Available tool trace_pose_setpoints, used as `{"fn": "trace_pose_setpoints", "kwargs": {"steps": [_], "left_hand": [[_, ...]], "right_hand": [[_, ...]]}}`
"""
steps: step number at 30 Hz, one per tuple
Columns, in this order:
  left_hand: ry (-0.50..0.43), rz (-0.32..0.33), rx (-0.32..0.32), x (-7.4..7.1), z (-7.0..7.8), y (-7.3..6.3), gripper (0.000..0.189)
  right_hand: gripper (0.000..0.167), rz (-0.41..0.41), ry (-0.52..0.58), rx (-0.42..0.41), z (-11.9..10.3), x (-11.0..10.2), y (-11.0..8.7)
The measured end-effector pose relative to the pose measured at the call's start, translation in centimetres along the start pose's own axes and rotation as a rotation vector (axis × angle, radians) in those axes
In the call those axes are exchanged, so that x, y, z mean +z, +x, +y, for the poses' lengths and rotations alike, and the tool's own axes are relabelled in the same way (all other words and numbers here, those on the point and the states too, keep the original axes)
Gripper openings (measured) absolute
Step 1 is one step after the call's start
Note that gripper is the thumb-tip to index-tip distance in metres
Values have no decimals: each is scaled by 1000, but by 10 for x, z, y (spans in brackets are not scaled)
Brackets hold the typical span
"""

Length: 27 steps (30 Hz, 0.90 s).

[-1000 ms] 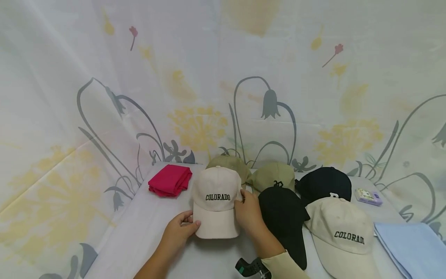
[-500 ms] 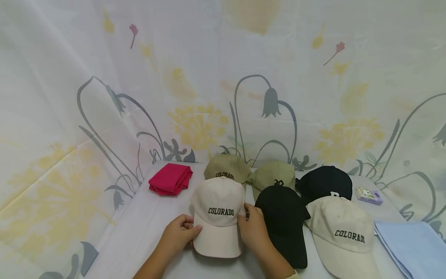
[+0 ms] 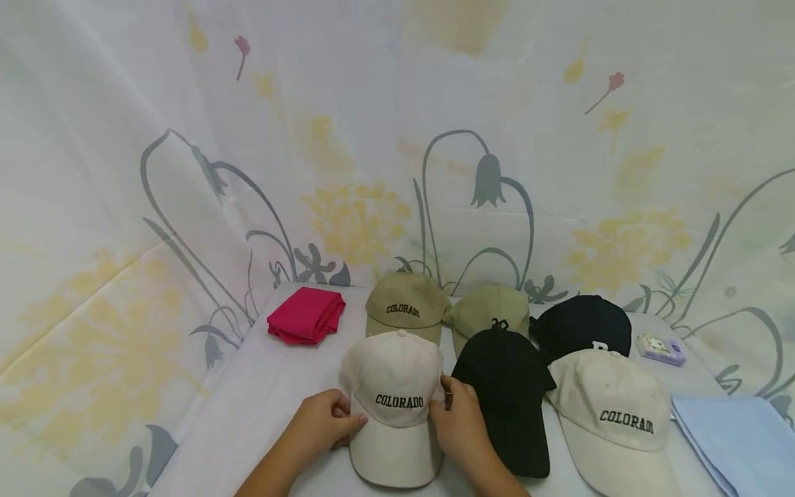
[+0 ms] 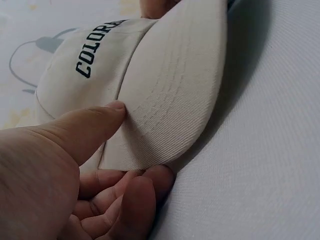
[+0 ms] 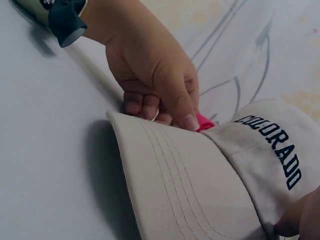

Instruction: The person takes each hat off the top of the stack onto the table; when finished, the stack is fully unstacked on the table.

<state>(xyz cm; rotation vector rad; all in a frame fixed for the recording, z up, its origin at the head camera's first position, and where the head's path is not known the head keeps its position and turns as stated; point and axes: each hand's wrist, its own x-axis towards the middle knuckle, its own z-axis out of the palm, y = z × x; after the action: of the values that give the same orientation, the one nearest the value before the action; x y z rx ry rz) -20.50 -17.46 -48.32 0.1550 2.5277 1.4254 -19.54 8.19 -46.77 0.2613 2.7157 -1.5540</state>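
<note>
Between my two hands is a cream baseball cap (image 3: pixel 397 386) with COLORADO lettering, its brim toward me. My left hand (image 3: pixel 326 421) pinches the left edge of the brim; the left wrist view shows the thumb on top of the brim (image 4: pixel 175 85) and the other fingers curled under it. On the opposite side my right hand (image 3: pixel 459 421) pinches the cap where crown and brim meet. Behind it stands an olive COLORADO cap (image 3: pixel 405 304), partly covered. A black cap (image 3: pixel 499 400) lies just right of my right hand.
Right of the black cap lies another cream COLORADO cap (image 3: pixel 615 421). Behind are a second olive cap (image 3: pixel 493 310) and a dark cap (image 3: pixel 584 324). A folded red cloth (image 3: pixel 306 316) is at back left, a small purple packet (image 3: pixel 661 349) and folded blue cloth (image 3: pixel 735 435) at right.
Both hands have brought the cream cap down toward me, away from the olive cap, whose lettering has come into view. The other caps stay put.
</note>
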Motion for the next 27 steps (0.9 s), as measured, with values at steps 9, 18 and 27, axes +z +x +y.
{"fn": "trace_pose_setpoints", "kwargs": {"steps": [9,18,27], "left_hand": [[165,127,34,3,1,1,33],[226,179,14,6,1,3,31],[181,148,-4,5,-1,2,32]], "right_hand": [[54,21,-85,-49,2,7,-3],[57,-5,-96,-42,4,15,-1],[62,22,-74,-40,0,12,-3]]}}
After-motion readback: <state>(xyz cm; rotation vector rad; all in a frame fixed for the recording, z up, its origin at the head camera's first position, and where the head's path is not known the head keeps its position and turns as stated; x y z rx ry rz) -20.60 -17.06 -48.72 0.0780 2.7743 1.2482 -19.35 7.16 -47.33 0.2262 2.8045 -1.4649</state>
